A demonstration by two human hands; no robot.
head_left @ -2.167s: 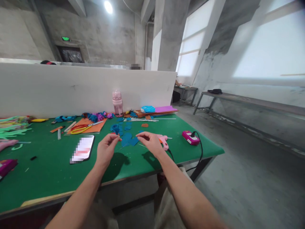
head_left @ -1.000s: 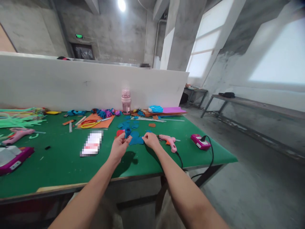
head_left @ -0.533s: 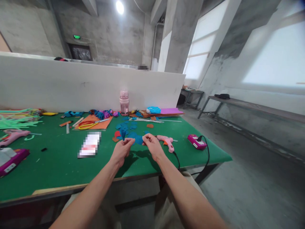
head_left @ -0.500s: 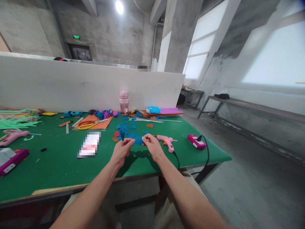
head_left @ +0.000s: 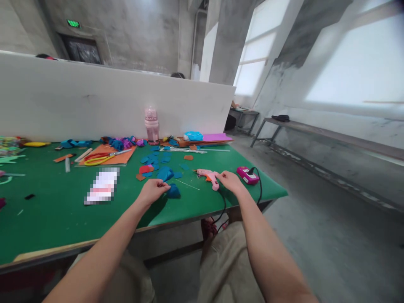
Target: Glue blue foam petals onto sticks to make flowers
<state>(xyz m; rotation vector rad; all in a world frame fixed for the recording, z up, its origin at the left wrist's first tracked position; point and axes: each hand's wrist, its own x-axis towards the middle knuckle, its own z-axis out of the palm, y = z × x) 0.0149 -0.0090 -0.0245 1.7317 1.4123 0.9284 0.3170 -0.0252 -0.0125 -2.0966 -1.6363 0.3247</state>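
Observation:
My left hand (head_left: 154,191) is closed in a pinch on a blue crepe paper piece (head_left: 173,191), held low over the green table. Just beyond it lies another cupped blue piece (head_left: 165,173). On the right, my right hand (head_left: 231,181) reaches to the back end of a pink glue gun (head_left: 208,176). Its fingers are stretched out and seem to touch the gun, which lies on the table with its nozzle to the left. A thin pale strand (head_left: 188,184) lies between the blue piece and the gun.
Flat blue cutouts (head_left: 151,159) lie scattered behind my left hand. Scissors (head_left: 101,158) rest on orange sheets. A pink bottle (head_left: 152,126) stands against the white partition (head_left: 120,101). The gun's cord drops over the table edge near a magenta power box (head_left: 248,175).
My hands have moved apart. The right hand let go of the blue paper and went right to the glue gun; the left keeps a blue piece. The view has shifted right and down.

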